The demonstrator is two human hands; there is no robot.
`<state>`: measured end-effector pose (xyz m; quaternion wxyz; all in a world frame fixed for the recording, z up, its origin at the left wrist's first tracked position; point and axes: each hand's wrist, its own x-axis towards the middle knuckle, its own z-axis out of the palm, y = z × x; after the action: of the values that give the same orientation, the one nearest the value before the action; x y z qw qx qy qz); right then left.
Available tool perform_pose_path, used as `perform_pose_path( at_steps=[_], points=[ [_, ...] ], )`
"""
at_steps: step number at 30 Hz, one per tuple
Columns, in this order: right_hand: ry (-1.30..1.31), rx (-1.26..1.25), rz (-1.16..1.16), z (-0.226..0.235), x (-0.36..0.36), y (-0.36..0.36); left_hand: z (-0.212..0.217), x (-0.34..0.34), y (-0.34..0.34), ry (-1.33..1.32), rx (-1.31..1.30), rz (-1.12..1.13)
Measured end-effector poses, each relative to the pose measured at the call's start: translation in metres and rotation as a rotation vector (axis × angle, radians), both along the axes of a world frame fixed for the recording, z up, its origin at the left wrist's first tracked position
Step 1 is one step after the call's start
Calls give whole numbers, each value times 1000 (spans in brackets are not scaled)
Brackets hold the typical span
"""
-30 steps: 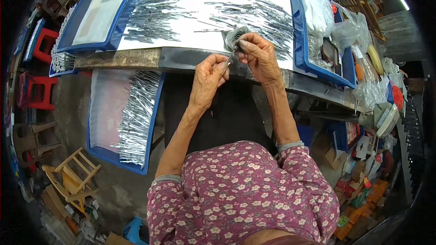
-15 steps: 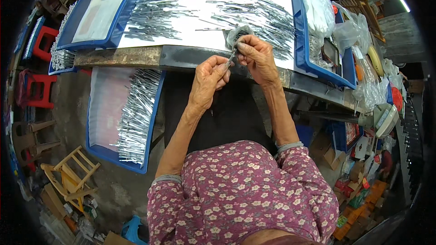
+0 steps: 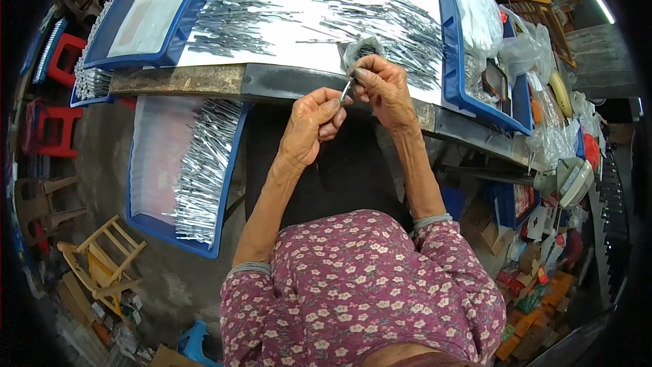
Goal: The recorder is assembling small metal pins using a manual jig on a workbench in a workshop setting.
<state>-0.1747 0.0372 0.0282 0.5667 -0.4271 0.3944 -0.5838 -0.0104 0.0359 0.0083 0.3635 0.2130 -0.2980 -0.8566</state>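
A slim, shiny metal piece [image 3: 347,88] slants between my two hands just in front of the table edge. My left hand [image 3: 307,125] pinches its lower end between thumb and forefinger. At its upper end, the fingers of my right hand [image 3: 387,92] are closed around it. Right behind them, on the table, sits a small grey plastic-wrapped holder [image 3: 353,51] with dark contents that I cannot make out. Beyond it lies a spread pile of thin dark metal strips [image 3: 401,30]. Another such pile [image 3: 238,17] covers the white tabletop farther left.
A blue tray [image 3: 173,37] rests at the table's left end. Below the table edge, a second blue tray [image 3: 146,163] holds many silvery strips. To the right stands a blue bin [image 3: 451,88] with plastic bags. A wooden stool [image 3: 102,258] lies on the floor at left.
The pinched piece has turned slightly and now catches more light. My left hand has shifted a little, its fingertips staying on the piece. The right hand keeps its grip.
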Motion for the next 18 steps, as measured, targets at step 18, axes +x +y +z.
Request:
perform_pose_path(
  at_steps=[18],
  points=[
    [162, 63, 39, 3, 0, 12, -7, 8, 7, -65, -109, -33]
  ],
)
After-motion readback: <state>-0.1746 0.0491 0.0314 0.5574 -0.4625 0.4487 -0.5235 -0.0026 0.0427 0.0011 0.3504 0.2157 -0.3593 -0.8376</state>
